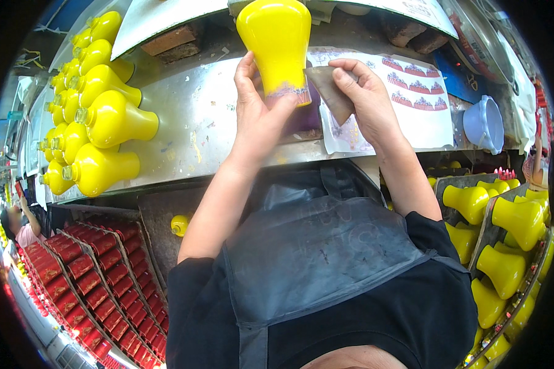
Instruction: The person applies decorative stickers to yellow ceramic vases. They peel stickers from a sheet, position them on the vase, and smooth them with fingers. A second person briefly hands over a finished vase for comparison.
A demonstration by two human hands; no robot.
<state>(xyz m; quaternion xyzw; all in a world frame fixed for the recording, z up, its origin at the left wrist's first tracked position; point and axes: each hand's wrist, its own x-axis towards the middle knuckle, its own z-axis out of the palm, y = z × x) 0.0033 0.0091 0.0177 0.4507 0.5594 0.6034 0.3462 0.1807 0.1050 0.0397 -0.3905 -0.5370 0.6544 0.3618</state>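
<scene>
Bench [188, 117] passable left of the hands [258, 123], until yellow bottles [120, 120] block

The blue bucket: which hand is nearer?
Right. The right hand is left of the bucket, across the printed sheet; the left hand is farther left, on the yellow bottle.

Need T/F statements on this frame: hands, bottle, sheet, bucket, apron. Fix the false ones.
1. The left hand holds a glossy yellow flared bottle. True.
2. The right hand holds a flat, grey-brown, blade-like piece. True.
3. That bottle is plain all over. False: a purple-and-red patterned band shows near its narrow end.
4. The pale blue plastic bucket is right of the white paper sheet with red prints. True.
5. A bright white smock covers the chest. False: a dark grey, shiny apron does.
</scene>
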